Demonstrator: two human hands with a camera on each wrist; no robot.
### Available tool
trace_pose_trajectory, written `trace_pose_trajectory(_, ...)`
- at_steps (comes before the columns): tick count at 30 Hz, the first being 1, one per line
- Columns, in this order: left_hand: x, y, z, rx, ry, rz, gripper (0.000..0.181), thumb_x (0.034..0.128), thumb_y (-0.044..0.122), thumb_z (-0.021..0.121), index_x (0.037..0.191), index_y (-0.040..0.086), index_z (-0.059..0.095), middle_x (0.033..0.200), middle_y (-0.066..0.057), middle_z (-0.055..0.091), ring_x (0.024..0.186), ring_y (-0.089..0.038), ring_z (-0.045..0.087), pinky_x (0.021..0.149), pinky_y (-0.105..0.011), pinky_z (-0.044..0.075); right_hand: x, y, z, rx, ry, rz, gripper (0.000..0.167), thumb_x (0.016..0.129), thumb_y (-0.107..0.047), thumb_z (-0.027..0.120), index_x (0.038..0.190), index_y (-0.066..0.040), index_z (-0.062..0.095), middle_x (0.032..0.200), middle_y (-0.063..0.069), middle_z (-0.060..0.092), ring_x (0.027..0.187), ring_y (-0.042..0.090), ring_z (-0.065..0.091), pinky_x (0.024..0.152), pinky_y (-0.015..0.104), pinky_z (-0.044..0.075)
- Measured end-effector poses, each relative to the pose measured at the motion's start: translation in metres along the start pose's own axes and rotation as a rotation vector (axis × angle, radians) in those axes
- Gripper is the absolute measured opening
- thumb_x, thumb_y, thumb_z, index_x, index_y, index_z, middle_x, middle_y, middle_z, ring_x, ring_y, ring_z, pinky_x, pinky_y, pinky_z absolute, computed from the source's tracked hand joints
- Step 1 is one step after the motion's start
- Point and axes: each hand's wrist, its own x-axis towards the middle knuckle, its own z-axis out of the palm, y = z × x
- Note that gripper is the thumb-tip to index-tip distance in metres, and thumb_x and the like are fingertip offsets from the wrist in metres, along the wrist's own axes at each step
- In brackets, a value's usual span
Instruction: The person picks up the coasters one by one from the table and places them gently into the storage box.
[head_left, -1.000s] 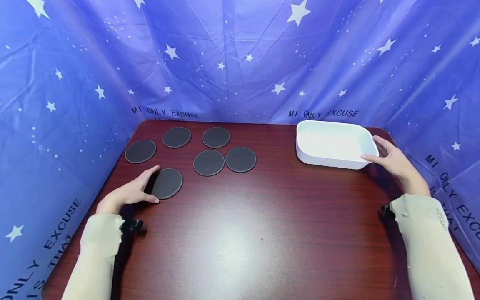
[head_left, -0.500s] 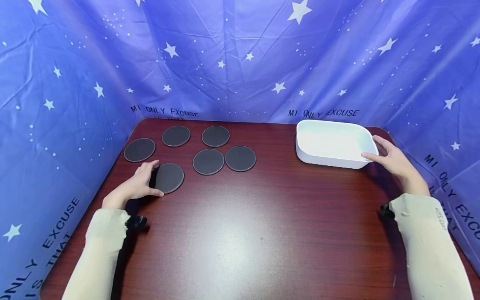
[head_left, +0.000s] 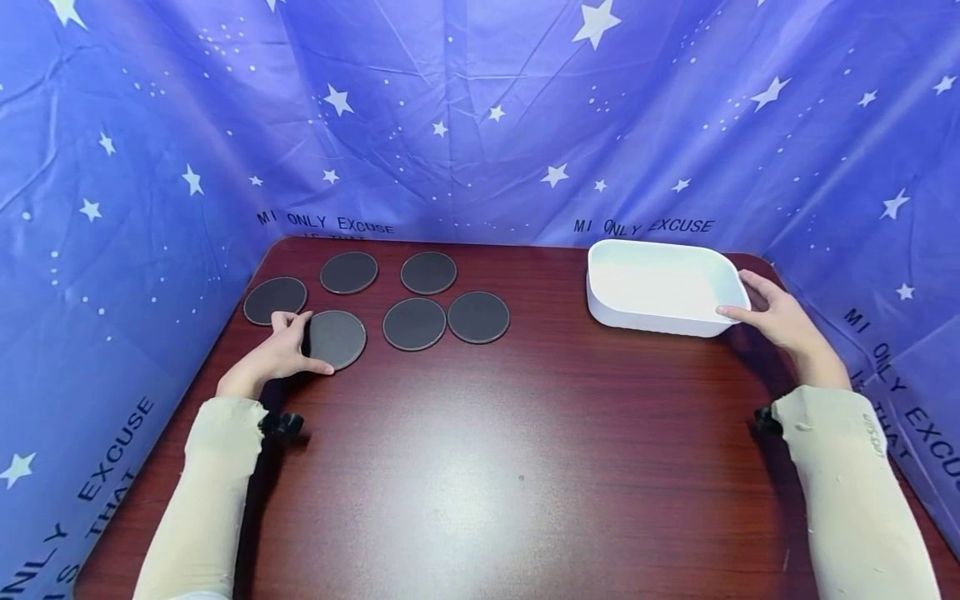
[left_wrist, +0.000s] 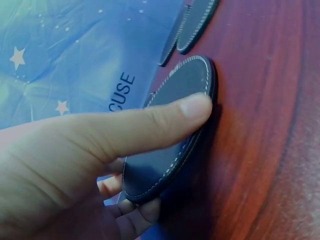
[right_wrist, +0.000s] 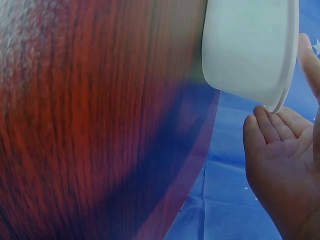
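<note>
My left hand (head_left: pixel 276 350) pinches a round black coaster (head_left: pixel 339 341) by its left side. In the left wrist view the thumb lies across the coaster's (left_wrist: pixel 165 95) stitched face and the other fingers reach beneath it; it looks tilted off the table. Over at the far right, my right hand (head_left: pixel 783 321) holds the right end of a white rectangular tub (head_left: pixel 652 321), thumb at the front rim and fingers around the end. The right wrist view shows several fingertips of that hand (right_wrist: pixel 285 165) against the tub's rim. Nothing is visible inside the tub.
Several more black coasters lie flat on the dark red wooden table (head_left: pixel 525 433): a far-left coaster (head_left: pixel 274 301), two back ones (head_left: pixel 349 272), and a pair (head_left: pixel 415 324) side by side nearer the middle. A blue star-printed curtain (head_left: pixel 480 167) encloses the table's back and sides.
My left hand has moved away from me and slightly right, carrying the coaster towards the back coasters. The right hand stays on the tub, which has not visibly moved.
</note>
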Motion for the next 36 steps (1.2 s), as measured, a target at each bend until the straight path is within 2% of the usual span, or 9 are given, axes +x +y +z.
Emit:
trace_pose_trajectory(9, -0.004, 0.002, -0.01, -0.021, 0.071, -0.094, 0.102, 0.0806, 0.016, 0.081, 0.151, -0.015, 0.014, 0.138, -0.043, 0.014, 0.132, -0.052, 0.019, 0.11, -0.065, 0.029, -0.003, -0.004, -0.002, 0.006, -0.045, 0.019, 0.09, 0.097, -0.021, 0.065, 0.159, -0.003, 0.003, 0.165, 0.024, 0.005, 0.152, 0.034, 0.016, 0.091, -0.006, 0.032)
trace_pose_trajectory(12, -0.003, 0.0, -0.015, -0.023, 0.087, -0.083, 0.091, 0.0845, 0.013, 0.077, 0.151, -0.013, 0.02, 0.141, -0.045, 0.026, 0.132, -0.054, 0.031, 0.111, -0.065, 0.031, -0.003, -0.002, -0.004, 0.0, -0.069, 0.015, 0.092, 0.097, -0.02, 0.065, 0.159, -0.005, -0.001, 0.165, 0.023, 0.003, 0.152, 0.033, 0.015, 0.092, -0.006, 0.031)
trace_pose_trajectory(14, -0.003, -0.002, -0.017, -0.036, 0.109, -0.066, 0.082, 0.0868, 0.01, 0.074, 0.149, -0.011, 0.026, 0.138, -0.043, 0.039, 0.127, -0.053, 0.042, 0.106, -0.062, 0.039, -0.002, 0.001, -0.004, 0.0, -0.08, 0.006, 0.092, 0.097, -0.019, 0.064, 0.159, -0.006, -0.003, 0.165, 0.025, 0.003, 0.153, 0.028, 0.016, 0.093, -0.007, 0.03)
trace_pose_trajectory(16, -0.003, -0.004, -0.018, -0.097, 0.124, -0.059, 0.074, 0.0893, 0.006, 0.071, 0.148, -0.01, 0.03, 0.133, -0.04, 0.046, 0.119, -0.049, 0.053, 0.098, -0.052, 0.052, -0.002, 0.002, -0.004, 0.011, -0.09, -0.001, 0.093, 0.097, -0.016, 0.064, 0.159, -0.006, -0.004, 0.164, 0.027, 0.005, 0.151, 0.019, 0.02, 0.093, -0.006, 0.031)
trace_pose_trajectory(19, -0.004, -0.007, -0.018, -0.237, 0.141, -0.054, 0.065, 0.0916, -0.001, 0.066, 0.147, -0.011, 0.034, 0.127, -0.037, 0.049, 0.097, -0.025, 0.066, 0.078, -0.03, 0.061, -0.003, 0.002, -0.003, 0.033, -0.101, -0.011, 0.094, 0.097, -0.014, 0.064, 0.159, -0.006, -0.005, 0.164, 0.028, 0.005, 0.148, 0.013, 0.023, 0.093, -0.005, 0.031)
trace_pose_trajectory(23, -0.004, -0.009, -0.017, -0.402, 0.155, -0.036, 0.06, 0.0932, -0.006, 0.061, 0.146, -0.014, 0.034, 0.125, -0.034, 0.048, 0.082, 0.006, 0.057, 0.069, -0.014, 0.058, -0.005, -0.001, -0.003, 0.04, -0.111, -0.001, 0.097, 0.096, -0.017, 0.066, 0.159, -0.007, -0.007, 0.165, 0.024, 0.001, 0.151, 0.017, 0.016, 0.093, -0.006, 0.028)
trace_pose_trajectory(26, -0.003, -0.011, -0.017, -0.476, 0.174, -0.026, 0.058, 0.0936, -0.007, 0.06, 0.145, -0.015, 0.034, 0.119, -0.027, 0.053, 0.079, 0.009, 0.057, 0.069, -0.014, 0.059, -0.005, -0.001, -0.003, 0.04, -0.11, 0.001, 0.098, 0.096, -0.019, 0.066, 0.159, -0.008, -0.008, 0.166, 0.023, -0.001, 0.152, 0.018, 0.013, 0.093, -0.007, 0.027)
trace_pose_trajectory(31, -0.002, -0.013, -0.018, -0.563, 0.188, -0.028, 0.059, 0.0939, -0.006, 0.061, 0.146, -0.014, 0.034, 0.103, 0.003, 0.057, 0.079, 0.006, 0.061, 0.069, -0.018, 0.06, -0.004, -0.001, -0.001, 0.06, -0.106, -0.016, 0.097, 0.096, -0.015, 0.066, 0.159, -0.006, -0.007, 0.165, 0.026, 0.001, 0.151, 0.017, 0.017, 0.093, -0.005, 0.031)
trace_pose_trajectory(36, 0.0, -0.011, -0.02, -0.586, 0.185, -0.035, 0.061, 0.0945, -0.004, 0.061, 0.148, -0.012, 0.033, 0.105, 0.004, 0.057, 0.079, 0.006, 0.062, 0.07, -0.018, 0.061, -0.002, -0.004, 0.001, 0.055, -0.111, 0.004, 0.099, 0.095, -0.017, 0.067, 0.159, -0.008, -0.007, 0.166, 0.022, 0.0, 0.153, 0.022, 0.013, 0.093, -0.006, 0.03)
